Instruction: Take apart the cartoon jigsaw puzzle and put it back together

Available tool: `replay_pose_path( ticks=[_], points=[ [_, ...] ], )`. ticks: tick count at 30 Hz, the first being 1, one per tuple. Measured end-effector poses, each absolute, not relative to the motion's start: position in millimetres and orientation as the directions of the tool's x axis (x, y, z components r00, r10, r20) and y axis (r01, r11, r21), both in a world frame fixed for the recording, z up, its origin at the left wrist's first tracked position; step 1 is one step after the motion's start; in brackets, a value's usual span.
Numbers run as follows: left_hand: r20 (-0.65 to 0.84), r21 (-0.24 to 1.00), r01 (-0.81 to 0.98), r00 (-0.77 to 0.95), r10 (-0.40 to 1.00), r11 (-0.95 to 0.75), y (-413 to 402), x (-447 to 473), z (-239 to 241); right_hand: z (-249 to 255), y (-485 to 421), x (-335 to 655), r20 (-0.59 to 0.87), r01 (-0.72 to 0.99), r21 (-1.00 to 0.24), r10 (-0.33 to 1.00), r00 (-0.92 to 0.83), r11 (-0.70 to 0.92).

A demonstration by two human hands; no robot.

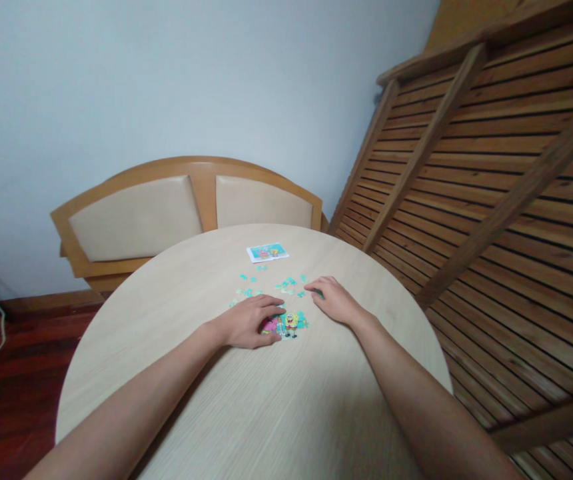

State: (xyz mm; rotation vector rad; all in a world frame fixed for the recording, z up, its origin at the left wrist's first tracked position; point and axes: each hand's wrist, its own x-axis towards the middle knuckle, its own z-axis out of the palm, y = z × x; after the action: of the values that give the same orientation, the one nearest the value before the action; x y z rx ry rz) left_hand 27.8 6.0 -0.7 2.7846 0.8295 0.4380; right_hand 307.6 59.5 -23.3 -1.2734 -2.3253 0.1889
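A partly joined jigsaw puzzle [292,324] with a yellow and a pink cartoon figure on turquoise lies on the round table. My left hand [249,321] rests on its left side, fingers and thumb spread, covering part of it. Beyond the puzzle, several loose turquoise jigsaw pieces [286,285] are scattered flat. At their right edge is my right hand [334,299], palm down, its index finger and thumb apart and no piece visible between them. A small picture card [267,252] with similar cartoon figures lies farther back.
The pale wooden table [176,393] has a curved edge. Behind it stands a padded headboard [136,217] against the wall. A large slatted wooden frame [471,180] leans close along the right side. A white cable [1,333] hangs at far left.
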Motion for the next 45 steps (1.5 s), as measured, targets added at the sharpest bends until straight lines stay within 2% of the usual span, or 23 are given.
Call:
replay_pose_path(
  ticks=[7,13,19,23,27,31,35,39,45],
  points=[
    [0.288,0.216,0.502,0.787,0.546,-0.837,3.3,31.9,-10.4,-22.4,59.9,299.2,0.35,0.773,-0.297,0.817,-0.457,0.56],
    [0.324,0.215,0.504,0.772,0.547,-0.837,0.1,29.3,-13.2,-16.7,56.0,297.5,0.341,0.741,-0.336,0.809,-0.48,0.581],
    [0.262,0.232,0.504,0.791,0.552,-0.832,0.0,24.4,-7.8,-11.3,45.9,289.3,0.334,0.648,-0.487,0.81,-0.481,0.586],
    [0.271,0.235,0.509,0.784,0.558,-0.828,3.8,16.4,-3.4,-9.3,42.1,283.7,0.312,0.56,-0.603,0.814,-0.491,0.569],
    [0.286,0.268,0.577,0.717,0.635,-0.772,12.6,4.5,-5.6,-9.9,41.1,278.8,0.301,0.483,-0.668,0.799,-0.521,0.566],
    [0.312,0.375,0.652,0.581,0.752,-0.659,14.6,3.3,-9.0,-6.6,35.1,269.7,0.311,0.462,-0.683,0.798,-0.517,0.566],
    [0.315,0.565,0.598,0.48,0.819,-0.568,6.8,16.6,-6.3,3.3,22.1,255.9,0.32,0.465,-0.65,0.771,-0.551,0.601],
    [0.259,0.66,0.531,0.504,0.824,-0.532,2.8,25.1,-6.2,9.3,12.6,244.4,0.359,0.461,-0.602,0.736,-0.574,0.653],
    [0.136,0.827,0.39,0.561,0.817,-0.405,2.8,23.0,-9.9,-2.7,12.2,235.5,0.419,0.41,-0.604,0.71,-0.566,0.683]
  ],
)
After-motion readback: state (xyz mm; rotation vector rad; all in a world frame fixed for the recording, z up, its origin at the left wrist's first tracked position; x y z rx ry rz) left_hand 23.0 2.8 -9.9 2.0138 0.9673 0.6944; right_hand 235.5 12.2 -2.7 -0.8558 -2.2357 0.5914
